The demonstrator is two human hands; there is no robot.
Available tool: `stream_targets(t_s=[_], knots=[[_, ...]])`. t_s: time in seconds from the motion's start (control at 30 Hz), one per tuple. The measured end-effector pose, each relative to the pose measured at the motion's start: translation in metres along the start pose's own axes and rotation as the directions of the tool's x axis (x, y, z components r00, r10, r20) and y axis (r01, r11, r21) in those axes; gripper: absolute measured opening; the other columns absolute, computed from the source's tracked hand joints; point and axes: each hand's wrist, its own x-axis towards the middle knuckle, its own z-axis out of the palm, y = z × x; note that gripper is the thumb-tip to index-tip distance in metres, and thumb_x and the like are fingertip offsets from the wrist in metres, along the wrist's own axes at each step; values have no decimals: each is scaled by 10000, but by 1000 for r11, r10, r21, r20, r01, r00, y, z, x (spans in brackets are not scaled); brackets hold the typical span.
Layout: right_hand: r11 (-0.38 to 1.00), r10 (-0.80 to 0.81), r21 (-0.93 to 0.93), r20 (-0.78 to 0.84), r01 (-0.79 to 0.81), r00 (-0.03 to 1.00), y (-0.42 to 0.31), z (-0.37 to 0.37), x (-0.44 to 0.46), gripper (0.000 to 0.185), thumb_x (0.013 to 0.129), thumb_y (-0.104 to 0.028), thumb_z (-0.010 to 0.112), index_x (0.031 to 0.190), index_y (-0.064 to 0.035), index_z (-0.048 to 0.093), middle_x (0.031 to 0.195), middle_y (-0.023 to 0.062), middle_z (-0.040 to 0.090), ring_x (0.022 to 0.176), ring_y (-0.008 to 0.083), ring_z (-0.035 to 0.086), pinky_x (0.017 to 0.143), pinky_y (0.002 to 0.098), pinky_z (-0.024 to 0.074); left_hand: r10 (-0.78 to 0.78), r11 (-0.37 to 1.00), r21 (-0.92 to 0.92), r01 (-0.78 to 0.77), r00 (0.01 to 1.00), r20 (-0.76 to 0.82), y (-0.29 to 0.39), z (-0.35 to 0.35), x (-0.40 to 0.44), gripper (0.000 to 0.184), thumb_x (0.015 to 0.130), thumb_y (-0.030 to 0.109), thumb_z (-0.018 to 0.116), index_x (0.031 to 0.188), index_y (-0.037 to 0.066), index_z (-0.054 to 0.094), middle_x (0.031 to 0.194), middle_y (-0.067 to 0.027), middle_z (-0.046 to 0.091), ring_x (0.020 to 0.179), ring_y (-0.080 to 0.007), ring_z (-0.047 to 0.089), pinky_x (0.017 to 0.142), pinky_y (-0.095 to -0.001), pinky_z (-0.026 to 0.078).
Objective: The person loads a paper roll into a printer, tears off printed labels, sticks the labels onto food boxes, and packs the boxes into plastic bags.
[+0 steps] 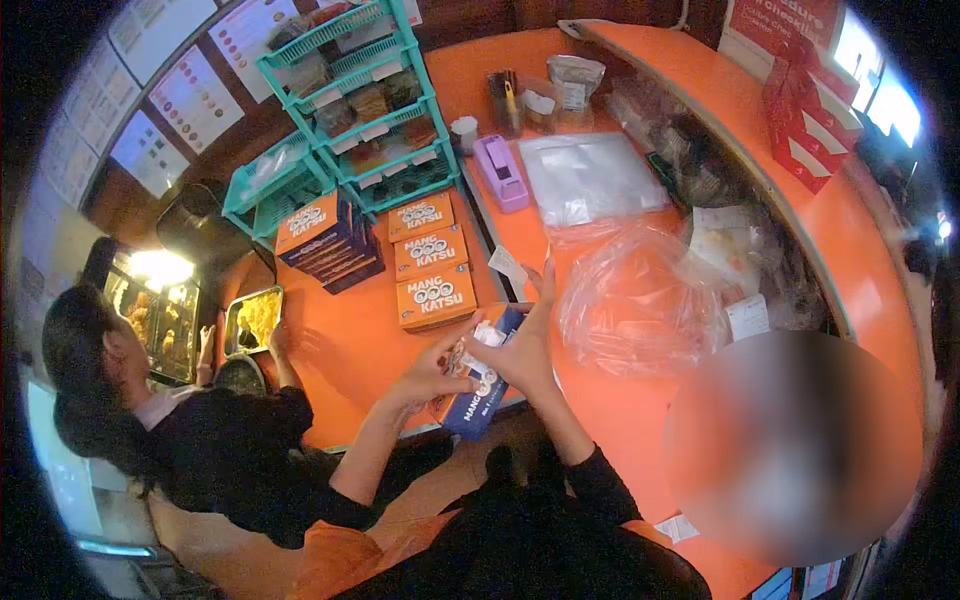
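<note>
In front of my body I hold a blue and orange food box (475,408) printed "MANG KATSU", tilted above the table edge. My left hand (428,378) grips its left side, with the fingers curled over the upper face. From the right, my right hand (522,345) clasps the box with the thumb across its top. A white paper slip (508,264) shows by my right fingertips; whether they hold it, I cannot tell. White and coloured contents or print show between my hands, too blurred to name. Beyond the box lies a stack of orange boxes (436,297) of the same brand.
More folded boxes (325,240) stand beside teal basket shelves (375,135). On the right table are a purple tool (500,172), clear plastic sheets (592,178) and plastic bags (640,300). At left, a person (200,440) holds a tray of fried food (254,322).
</note>
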Motion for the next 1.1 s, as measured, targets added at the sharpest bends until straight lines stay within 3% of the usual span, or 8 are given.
stream_targets(t_s=[0.23, 0.43, 0.5, 0.63, 0.7, 0.83, 0.9, 1.1], knots=[[830, 317, 475, 28, -292, 948, 12, -3, 18, 1330, 652, -195, 892, 1536, -129, -99, 1412, 194, 383, 1094, 269, 588, 912, 394, 523, 176, 983, 70, -172, 982, -64, -7, -3, -4, 984, 641, -64, 755, 1517, 132, 352, 1414, -68, 487, 1224, -168, 522, 1039, -317, 435], [965, -198, 184, 40, 187, 979, 30, 12, -10, 1213, 743, -157, 850, 1532, -124, -70, 1432, 186, 362, 1090, 276, 599, 893, 388, 534, -51, 997, -52, 48, 998, -46, 3, -14, -16, 966, 634, -40, 783, 1497, 136, 389, 1430, -67, 472, 1250, -162, 502, 1045, -318, 431], [912, -73, 405, -5, 69, 997, 27, 15, -10, 1165, 751, -161, 837, 1531, -88, -26, 1450, 192, 335, 1106, 283, 596, 940, 422, 509, 72, 997, 11, -71, 997, -30, -4, -17, -19, 925, 658, -40, 774, 1487, 144, 407, 1396, -47, 496, 1228, -176, 513, 1060, -328, 418], [991, -129, 60, 117, 122, 985, 5, 18, -12, 1181, 708, -120, 827, 1534, -58, -14, 1446, 191, 347, 1045, 237, 590, 881, 361, 532, 265, 959, 124, -257, 962, -61, -16, -17, -20, 907, 640, 53, 810, 1464, 148, 444, 1336, -60, 537, 1225, -233, 502, 1076, -377, 400], [983, -172, -51, 114, 178, 979, 6, 29, -16, 1140, 698, -157, 833, 1523, -9, 61, 1441, 206, 348, 1125, 267, 566, 890, 365, 525, 409, 691, 696, -197, 900, -151, -26, -22, -19, 913, 580, 173, 845, 1422, 167, 495, 1311, -94, 539, 1243, -308, 456, 1087, -434, 373], [993, 76, 99, -110, -65, 991, 50, 19, -6, 1111, 718, -184, 828, 1516, 19, 82, 1439, 199, 353, 1148, 283, 560, 895, 353, 514, 382, 505, 855, -115, 919, -101, -45, -39, -28, 886, 522, 227, 845, 1354, 193, 543, 1324, -154, 479, 1250, -398, 397, 1060, -497, 349], [990, -123, -101, -257, 100, 959, 59, -5, -5, 1069, 756, -158, 813, 1533, -50, 87, 1434, 182, 374, 1044, 240, 606, 861, 355, 521, 298, 479, 875, -70, 951, -86, -55, -50, -24, 886, 522, 220, 838, 1354, 187, 536, 1348, -182, 434, 1250, -408, 390, 1058, -511, 339], [971, -117, 155, -363, 183, 925, 20, -104, -66, 914, 827, -46, 735, 1533, -89, 156, 1326, 146, 512, 905, 192, 642, 808, 352, 539, 364, 301, 947, -115, 931, -3, -153, -101, 33, 841, 551, 201, 806, 1341, 152, 523, 1387, -236, 333, 1289, -427, 359, 1069, -540, 312]])
